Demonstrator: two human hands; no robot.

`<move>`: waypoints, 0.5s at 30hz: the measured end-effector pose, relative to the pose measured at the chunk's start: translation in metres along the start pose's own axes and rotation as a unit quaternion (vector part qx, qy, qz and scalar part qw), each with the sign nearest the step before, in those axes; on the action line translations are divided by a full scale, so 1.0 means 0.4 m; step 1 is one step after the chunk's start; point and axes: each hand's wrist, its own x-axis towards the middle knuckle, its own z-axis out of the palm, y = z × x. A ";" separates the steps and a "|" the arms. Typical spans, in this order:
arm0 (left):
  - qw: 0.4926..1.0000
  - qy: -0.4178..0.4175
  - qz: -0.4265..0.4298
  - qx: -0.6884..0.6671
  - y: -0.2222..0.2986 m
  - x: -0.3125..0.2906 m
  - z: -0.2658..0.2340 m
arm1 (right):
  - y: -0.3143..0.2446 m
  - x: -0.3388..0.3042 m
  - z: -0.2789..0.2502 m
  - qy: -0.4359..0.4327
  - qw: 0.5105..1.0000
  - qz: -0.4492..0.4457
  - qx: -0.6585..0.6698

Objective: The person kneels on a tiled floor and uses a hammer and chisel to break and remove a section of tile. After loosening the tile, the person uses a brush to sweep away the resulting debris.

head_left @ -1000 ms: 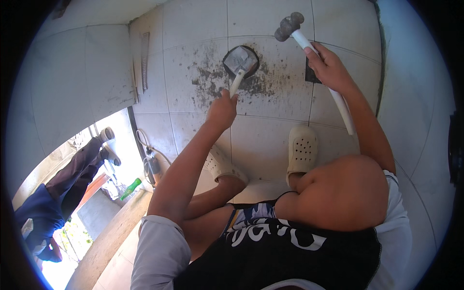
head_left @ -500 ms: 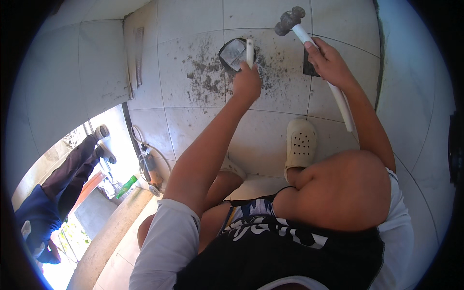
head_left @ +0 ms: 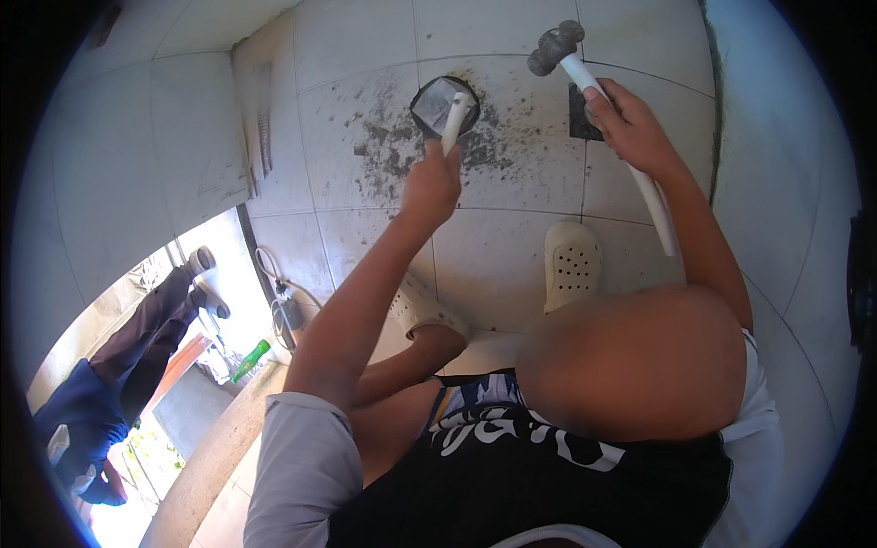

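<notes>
The left hand (head_left: 431,184) is closed around a white chisel (head_left: 454,122) set in the floor hole (head_left: 444,102). The right hand (head_left: 627,126) grips a white-handled hammer (head_left: 554,47).

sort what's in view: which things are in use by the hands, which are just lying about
In use: left hand holding a white-handled trowel over the floor hole; right hand holding a hammer; dark grit on the tiles.

Lying about: green bottle, cable and plug.

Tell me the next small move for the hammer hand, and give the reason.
Probably bring the hammer down onto the top of the chisel. The right hand holds the hammer raised beside it, while the left hand holds the chisel with its tip in the broken hole in the tile floor.
</notes>
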 end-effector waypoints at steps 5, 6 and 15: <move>1.000 -0.011 -0.014 -0.006 0.041 0.094 0.044 | 0.007 0.008 0.012 0.016 1.000 -0.004 -0.006; 1.000 -0.014 -0.019 -0.009 0.049 0.102 0.051 | 0.006 0.010 0.015 0.013 1.000 -0.007 -0.004; 0.979 -0.121 -0.053 0.157 -0.157 -0.013 -0.018 | -0.046 0.021 0.031 -0.020 0.999 -0.032 -0.036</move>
